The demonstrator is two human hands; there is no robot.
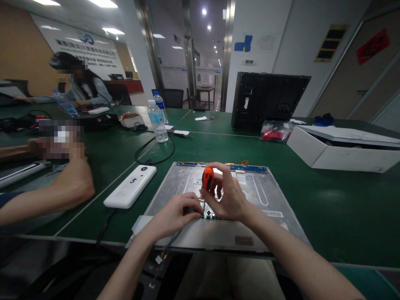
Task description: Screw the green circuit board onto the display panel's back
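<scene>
An orange-and-black screwdriver (208, 180) stands almost upright, its shaft pointing down at a small metal bracket or port area (209, 213) on a flat display panel (265, 225). My right hand (229, 193) grips the handle between thumb and fingers. Beside the shaft's lower end, my left hand (178, 212) has its thumb and fingers closed together at the bracket; what they pinch is hidden. The panel lies metal back up at the table's front edge, with a blue circuit strip (218, 167) along its far side. A thin cable (170, 243) hangs below my left hand.
Left of the panel lies a white power bank (131, 186) with a cable. Two water bottles (158, 121) stand behind it. At the right are a black monitor casing (268, 100), a bagged red item (275, 131) and a white box (346, 148). Co-worker's arms (62, 187) rest at left; another person (81, 83) sits beyond.
</scene>
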